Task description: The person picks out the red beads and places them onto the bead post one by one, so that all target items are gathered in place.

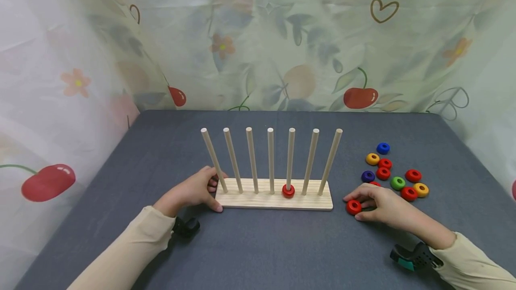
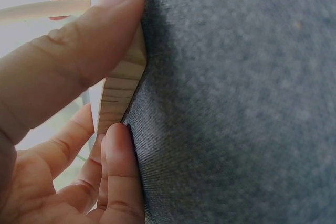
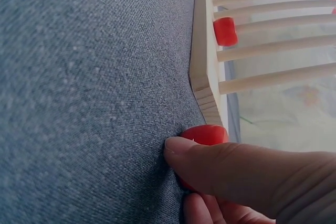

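A pale wooden pegboard (image 1: 242, 198) with several upright pegs stands on the dark grey table. One red ring (image 1: 288, 191) sits at the foot of its third peg from the right. My left hand (image 1: 197, 190) grips the board's left end, the thumb along the front edge and the fingers round the end face (image 2: 116, 98). To the right of the board, my right hand (image 1: 380, 203) pinches another red ring (image 1: 354, 207) between thumb and fingers, low at the table surface. In the right wrist view the thumb covers part of this ring (image 3: 207, 134).
Loose rings lie beyond my right hand: a blue one (image 1: 383, 148), a green one (image 1: 397, 183), a purple one (image 1: 368, 176), yellow ones (image 1: 372, 159) and several red ones (image 1: 413, 175). A printed curtain (image 1: 274, 57) hangs behind the table (image 1: 262, 249).
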`<state>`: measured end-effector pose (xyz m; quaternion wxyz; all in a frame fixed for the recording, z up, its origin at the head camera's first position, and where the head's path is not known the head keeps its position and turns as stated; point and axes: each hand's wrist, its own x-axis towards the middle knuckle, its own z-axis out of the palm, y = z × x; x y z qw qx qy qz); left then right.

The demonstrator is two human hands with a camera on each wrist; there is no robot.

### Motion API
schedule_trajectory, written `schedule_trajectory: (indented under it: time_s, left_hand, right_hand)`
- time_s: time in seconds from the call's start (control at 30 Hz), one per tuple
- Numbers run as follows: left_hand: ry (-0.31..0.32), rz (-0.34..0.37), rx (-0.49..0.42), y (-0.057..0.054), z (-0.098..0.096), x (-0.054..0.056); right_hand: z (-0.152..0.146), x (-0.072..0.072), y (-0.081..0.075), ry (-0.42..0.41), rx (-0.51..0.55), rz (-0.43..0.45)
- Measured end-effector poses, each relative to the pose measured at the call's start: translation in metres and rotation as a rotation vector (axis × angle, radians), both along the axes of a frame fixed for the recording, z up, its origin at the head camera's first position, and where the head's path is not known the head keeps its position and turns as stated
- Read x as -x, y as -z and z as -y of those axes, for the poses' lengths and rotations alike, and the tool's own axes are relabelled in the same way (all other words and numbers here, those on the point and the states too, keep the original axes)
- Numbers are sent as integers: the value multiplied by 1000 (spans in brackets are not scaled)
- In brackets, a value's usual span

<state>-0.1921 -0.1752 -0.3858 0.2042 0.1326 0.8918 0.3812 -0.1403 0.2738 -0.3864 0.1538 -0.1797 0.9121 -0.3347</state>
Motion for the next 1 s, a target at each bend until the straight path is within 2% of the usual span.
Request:
schedule_trajectory:
  time_s: [0.4,0.67,1.0]
  left_hand:
    - [0,3,-7,-1,0,-1]
    - [-1,8,-15,-3,0,-1]
    - [-7,20,-5,-2,-1,-1]
  right_hand:
    - [0,0,-1,-16,16,4]
    - [1,-2,-2,-26,12,-23]
    - [9,-8,-19,30,23,-29]
